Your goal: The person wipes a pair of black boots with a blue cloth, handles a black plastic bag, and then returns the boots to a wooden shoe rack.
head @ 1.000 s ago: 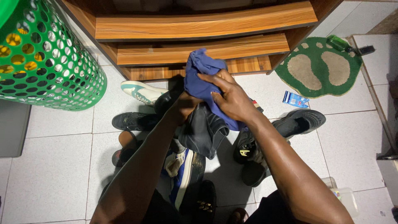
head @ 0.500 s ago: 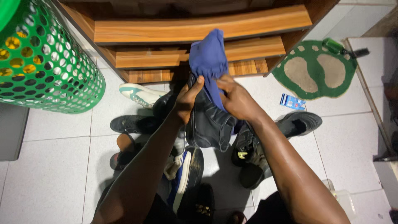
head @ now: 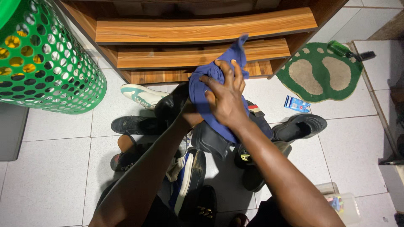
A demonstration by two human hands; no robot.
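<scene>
My right hand point(head: 227, 97) presses a blue cloth point(head: 201, 88) against a black leather boot point(head: 210, 138) held up in the middle of the view. My left hand point(head: 191, 117) is mostly hidden under the cloth and grips the boot from the left side. One corner of the cloth sticks up above my fingers. The boot's shaft hangs down below my wrists, over the shoes on the floor.
Several shoes lie on the white tiles beneath my arms, among them a white-and-teal sneaker point(head: 141, 94), a blue-and-white sneaker point(head: 187, 178) and a black shoe point(head: 301, 126). A wooden shoe rack point(head: 202, 29) stands ahead, a green perforated basket point(head: 42, 63) left, a green foot-shaped mat point(head: 322, 71) right.
My right hand moved from pinching the cloth beside the boot to lying flat over it with fingers spread. The cloth has been pulled down over the boot, and my left hand slid underneath.
</scene>
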